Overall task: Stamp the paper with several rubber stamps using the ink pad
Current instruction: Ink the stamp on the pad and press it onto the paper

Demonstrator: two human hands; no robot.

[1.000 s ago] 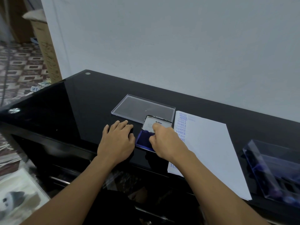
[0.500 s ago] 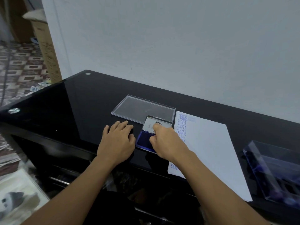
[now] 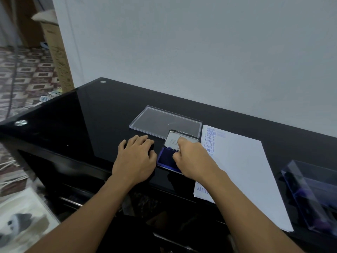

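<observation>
Our left hand (image 3: 135,157) lies flat on the black surface (image 3: 91,128), fingers released, just left of the open ink pad (image 3: 166,157). Our right hand (image 3: 191,157) curls over the pad; we cannot tell whether its fingers grasp anything. The paper (image 3: 240,170), stamped along its left edge, lies just right.

The shiny black table (image 3: 91,125) holds a flat clear lid (image 3: 164,121) just past the fingers (image 3: 140,141) of the left hand (image 3: 135,159). The open blue ink pad (image 3: 166,157) sits under the fingers (image 3: 180,145) of the right hand (image 3: 193,159). White paper (image 3: 240,170) lies just right of them. A clear box (image 3: 313,194) sits far right.
</observation>
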